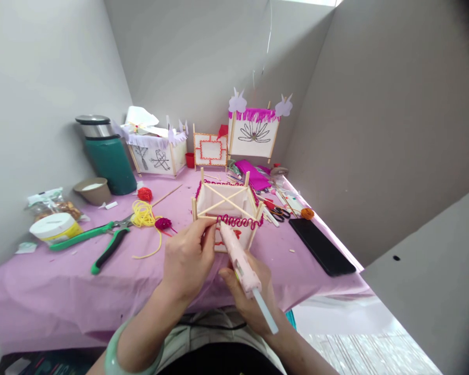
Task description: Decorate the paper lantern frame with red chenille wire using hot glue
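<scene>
In the head view, a small box-shaped frame of pale wooden sticks stands on the table, with white panels and two sticks crossed over its top. Wavy magenta yarn trims its upper edges. My left hand is closed in a pinch at the frame's near upper edge, at the left end of that yarn. A pink hot glue gun sits in the grip of my right hand. Its nozzle points at the edge beside my left fingertips, and a glue stick protrudes from its back.
On the left are green-handled pliers, yellow yarn, a white-lidded tub, a bowl and a teal bottle. On the right lie a black phone and scissors. Decorated paper lanterns stand behind.
</scene>
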